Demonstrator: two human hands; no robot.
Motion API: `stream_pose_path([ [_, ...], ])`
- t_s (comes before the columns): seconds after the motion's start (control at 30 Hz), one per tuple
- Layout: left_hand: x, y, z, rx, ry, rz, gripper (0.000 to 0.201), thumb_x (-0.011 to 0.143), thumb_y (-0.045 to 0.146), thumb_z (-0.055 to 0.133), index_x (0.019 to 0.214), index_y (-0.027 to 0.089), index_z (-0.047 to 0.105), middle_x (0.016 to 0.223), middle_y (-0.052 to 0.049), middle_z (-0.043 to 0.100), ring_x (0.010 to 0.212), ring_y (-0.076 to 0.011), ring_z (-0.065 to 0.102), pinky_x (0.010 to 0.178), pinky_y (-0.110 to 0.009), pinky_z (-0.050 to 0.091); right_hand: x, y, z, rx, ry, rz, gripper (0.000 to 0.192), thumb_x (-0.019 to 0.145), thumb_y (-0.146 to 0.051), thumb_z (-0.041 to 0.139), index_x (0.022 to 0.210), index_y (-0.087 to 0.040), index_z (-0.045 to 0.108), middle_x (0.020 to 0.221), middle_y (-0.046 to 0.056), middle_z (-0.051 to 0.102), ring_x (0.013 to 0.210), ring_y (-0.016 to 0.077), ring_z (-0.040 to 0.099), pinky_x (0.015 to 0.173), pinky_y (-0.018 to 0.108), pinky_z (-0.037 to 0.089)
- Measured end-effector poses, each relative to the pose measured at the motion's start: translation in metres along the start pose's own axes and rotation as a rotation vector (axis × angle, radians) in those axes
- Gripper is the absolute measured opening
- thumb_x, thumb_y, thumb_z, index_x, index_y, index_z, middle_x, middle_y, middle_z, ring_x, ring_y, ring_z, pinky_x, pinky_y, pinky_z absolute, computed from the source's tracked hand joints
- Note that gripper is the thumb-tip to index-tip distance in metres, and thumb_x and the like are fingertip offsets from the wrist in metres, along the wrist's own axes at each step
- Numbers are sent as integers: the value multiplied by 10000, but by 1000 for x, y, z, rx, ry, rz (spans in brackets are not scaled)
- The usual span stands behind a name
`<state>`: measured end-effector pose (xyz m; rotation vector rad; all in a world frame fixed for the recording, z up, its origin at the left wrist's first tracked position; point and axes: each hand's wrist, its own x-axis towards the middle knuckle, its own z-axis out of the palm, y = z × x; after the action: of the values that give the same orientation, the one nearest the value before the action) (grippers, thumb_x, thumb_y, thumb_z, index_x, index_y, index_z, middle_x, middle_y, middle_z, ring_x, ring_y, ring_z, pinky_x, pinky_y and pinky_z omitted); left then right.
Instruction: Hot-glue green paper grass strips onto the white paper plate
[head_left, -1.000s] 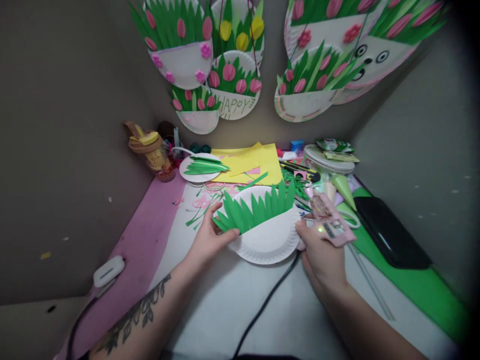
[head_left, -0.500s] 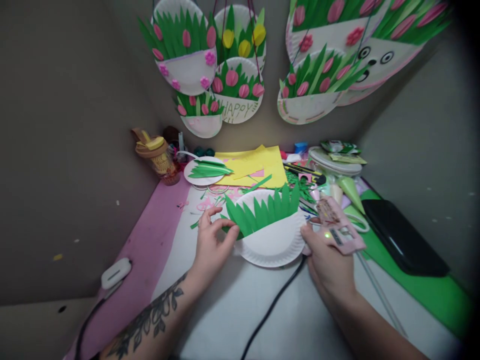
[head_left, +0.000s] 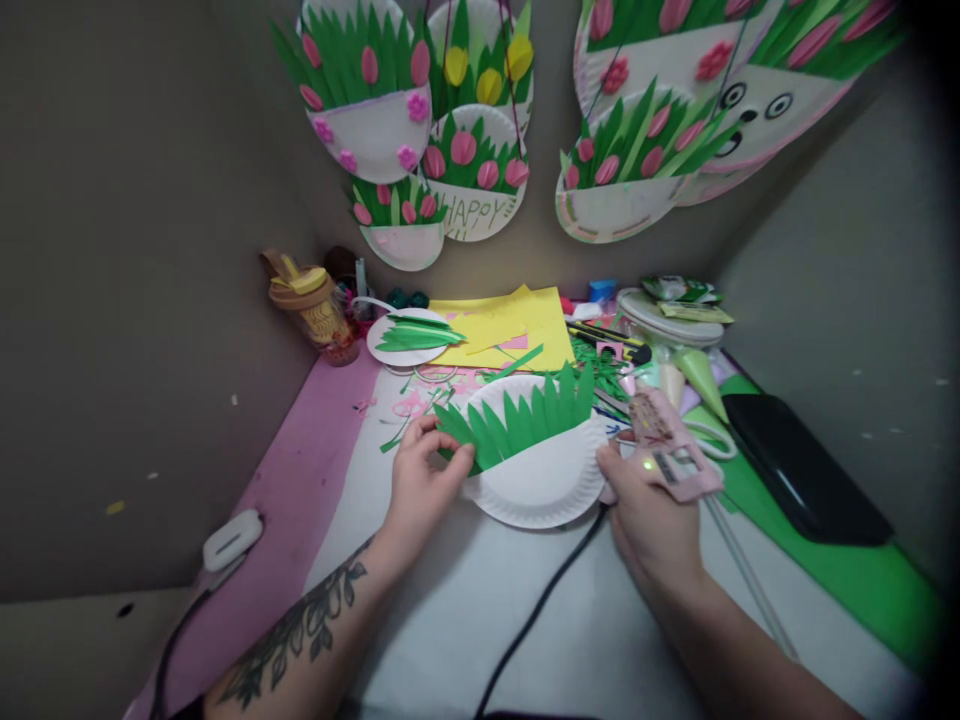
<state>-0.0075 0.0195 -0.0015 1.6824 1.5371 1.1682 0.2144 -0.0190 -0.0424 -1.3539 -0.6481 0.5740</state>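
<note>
A white paper plate pocket (head_left: 536, 490) with a fluted rim is held above the table, a row of green paper leaves (head_left: 525, 425) standing out of its top. My left hand (head_left: 427, 475) is closed at its left end, thumb and fingers pinching the leftmost green leaf. My right hand (head_left: 652, 520) is wrapped round a pink glue gun (head_left: 679, 455), which has a small lit green light and a black cord (head_left: 540, 610) running down towards me. The right thumb lies against the plate's right edge. The glue gun's nozzle is mostly hidden behind my hand and the plate.
Yellow paper (head_left: 551, 320) and a small white plate (head_left: 375, 345) bearing green leaves lie behind. Scissors, scraps and piping bags (head_left: 701, 375) crowd the back right, near a black tray (head_left: 810, 470). A lidded cup (head_left: 311, 310) stands left. Decorated plates (head_left: 375, 140) hang on the wall.
My left fingers have tilted the leftmost leaf upright and closed in nearer the plate. Plate, right hand and glue gun have shifted slightly left and up in view.
</note>
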Motion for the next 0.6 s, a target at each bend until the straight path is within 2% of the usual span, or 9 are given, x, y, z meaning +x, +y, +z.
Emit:
stream_pose_path([
  [0.23, 3, 0, -3, 15, -37, 3, 170, 757, 276, 631, 606, 203, 599, 759, -24, 602, 810, -187, 578, 786, -315, 446, -1, -1, 0, 2, 1, 20, 447, 638, -314, 769, 1046, -169, 662, 955, 70, 708, 933, 253, 660, 827, 398, 529],
  [0.6, 5, -1, -4, -72, -72, -89, 187, 736, 295, 632, 589, 200, 567, 620, 13, 553, 636, -139, 519, 594, -249, 406, -2, -1, -3, -16, -29, 13, 429, 647, -330, 759, 1033, -171, 662, 964, 77, 704, 964, 262, 652, 843, 409, 530],
])
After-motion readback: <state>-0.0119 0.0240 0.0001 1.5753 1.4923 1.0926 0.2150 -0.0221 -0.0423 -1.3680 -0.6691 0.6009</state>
